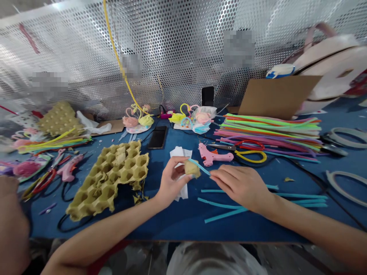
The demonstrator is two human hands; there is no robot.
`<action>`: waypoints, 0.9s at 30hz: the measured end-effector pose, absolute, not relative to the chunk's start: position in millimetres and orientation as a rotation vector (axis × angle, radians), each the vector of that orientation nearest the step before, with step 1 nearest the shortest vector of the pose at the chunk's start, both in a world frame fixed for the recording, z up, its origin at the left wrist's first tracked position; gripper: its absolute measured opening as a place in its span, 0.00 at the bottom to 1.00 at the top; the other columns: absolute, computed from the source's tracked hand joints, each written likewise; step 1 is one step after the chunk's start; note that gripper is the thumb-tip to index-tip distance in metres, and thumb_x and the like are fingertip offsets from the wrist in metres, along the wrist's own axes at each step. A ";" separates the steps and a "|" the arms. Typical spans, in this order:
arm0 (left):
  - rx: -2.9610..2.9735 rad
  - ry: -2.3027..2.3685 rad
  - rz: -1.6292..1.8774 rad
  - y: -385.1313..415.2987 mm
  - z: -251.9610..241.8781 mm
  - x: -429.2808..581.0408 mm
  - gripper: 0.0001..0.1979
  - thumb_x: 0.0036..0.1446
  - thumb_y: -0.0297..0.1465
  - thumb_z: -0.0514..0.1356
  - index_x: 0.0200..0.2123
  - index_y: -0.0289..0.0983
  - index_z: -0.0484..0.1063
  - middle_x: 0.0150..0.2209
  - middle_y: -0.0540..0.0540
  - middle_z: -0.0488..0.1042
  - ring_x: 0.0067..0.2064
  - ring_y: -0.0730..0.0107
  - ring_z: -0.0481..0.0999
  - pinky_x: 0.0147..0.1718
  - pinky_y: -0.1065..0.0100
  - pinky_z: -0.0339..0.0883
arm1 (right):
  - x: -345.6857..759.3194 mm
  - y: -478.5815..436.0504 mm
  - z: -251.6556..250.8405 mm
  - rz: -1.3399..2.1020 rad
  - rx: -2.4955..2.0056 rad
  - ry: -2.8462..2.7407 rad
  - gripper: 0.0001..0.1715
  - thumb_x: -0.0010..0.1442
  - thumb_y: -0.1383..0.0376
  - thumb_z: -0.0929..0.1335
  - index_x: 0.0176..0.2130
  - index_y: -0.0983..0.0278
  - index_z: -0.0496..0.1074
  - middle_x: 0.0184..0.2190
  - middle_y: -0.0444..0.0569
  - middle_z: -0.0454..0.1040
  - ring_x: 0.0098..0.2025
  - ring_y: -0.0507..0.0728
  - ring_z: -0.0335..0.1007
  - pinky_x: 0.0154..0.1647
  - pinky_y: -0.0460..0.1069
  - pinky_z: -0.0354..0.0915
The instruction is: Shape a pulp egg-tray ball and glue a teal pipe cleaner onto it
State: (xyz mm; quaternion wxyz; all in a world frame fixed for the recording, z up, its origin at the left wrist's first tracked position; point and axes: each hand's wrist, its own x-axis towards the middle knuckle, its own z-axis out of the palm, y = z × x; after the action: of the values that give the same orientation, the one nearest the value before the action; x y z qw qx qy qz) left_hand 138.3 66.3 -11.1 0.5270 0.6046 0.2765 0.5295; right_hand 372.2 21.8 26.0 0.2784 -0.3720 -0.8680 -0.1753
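Between the thumb and fingers of my left hand (173, 179) is a small egg carton cup (191, 169), cut from grey-yellow pulp. A blue pipe cleaner (203, 168) lies against the cup's upper edge. My right hand (241, 185) pinches the other end of that pipe cleaner. Below my right hand, several more blue pipe cleaners (220, 218) rest on the blue table. A white paper (180, 152) is partly hidden under my left hand. Just behind my hands lies a pink glue gun (213, 156), with scissors (252, 152) with red and yellow handles beside it.
A torn egg carton (107, 175) lies left, near a black phone (157, 137). Many coloured pipe cleaners (269, 131) are piled back right beside a cardboard sheet (278, 95). Finished pipe-cleaner swans (138, 120) stand at the back. Another person's arm (13, 225) shows at far left.
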 end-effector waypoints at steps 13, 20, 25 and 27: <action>1.360 0.498 1.267 55.2 -13.0 146.2 0.21 0.52 0.31 0.73 0.48 0.39 0.71 0.42 0.46 0.76 0.43 0.68 0.79 0.42 0.68 0.72 | 355.1 17.7 12.2 0.180 -0.989 -2.361 0.17 0.73 0.63 0.62 0.37 0.64 0.77 0.29 0.47 0.76 0.28 0.53 0.71 0.29 0.48 0.57; 1.337 0.467 1.210 57.2 -17.6 144.3 0.21 0.53 0.28 0.72 0.49 0.40 0.72 0.43 0.45 0.79 0.45 0.69 0.79 0.45 0.70 0.71 | 357.5 20.7 15.7 0.624 -0.991 -2.171 0.10 0.68 0.66 0.68 0.36 0.63 0.80 0.29 0.46 0.78 0.29 0.51 0.73 0.32 0.45 0.63; 1.324 0.403 1.156 56.5 -14.6 145.0 0.21 0.54 0.29 0.72 0.50 0.40 0.70 0.52 0.40 0.78 0.50 0.62 0.80 0.49 0.63 0.73 | 359.9 22.4 13.8 0.609 -0.987 -2.155 0.09 0.67 0.67 0.69 0.35 0.63 0.80 0.29 0.46 0.79 0.28 0.52 0.73 0.31 0.45 0.63; 1.313 0.402 1.148 56.2 -13.9 144.8 0.22 0.54 0.29 0.72 0.49 0.39 0.69 0.53 0.39 0.77 0.51 0.61 0.80 0.49 0.62 0.73 | 360.9 23.1 12.9 0.591 -0.984 -2.164 0.09 0.67 0.67 0.69 0.35 0.63 0.80 0.29 0.46 0.79 0.28 0.52 0.72 0.32 0.45 0.63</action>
State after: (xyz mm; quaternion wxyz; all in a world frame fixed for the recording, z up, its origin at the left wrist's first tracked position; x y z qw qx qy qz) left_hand 144.8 56.2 -13.9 0.6254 0.5724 0.1753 0.5005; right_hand 360.9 23.1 12.9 0.3391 -0.3780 -0.8310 0.2271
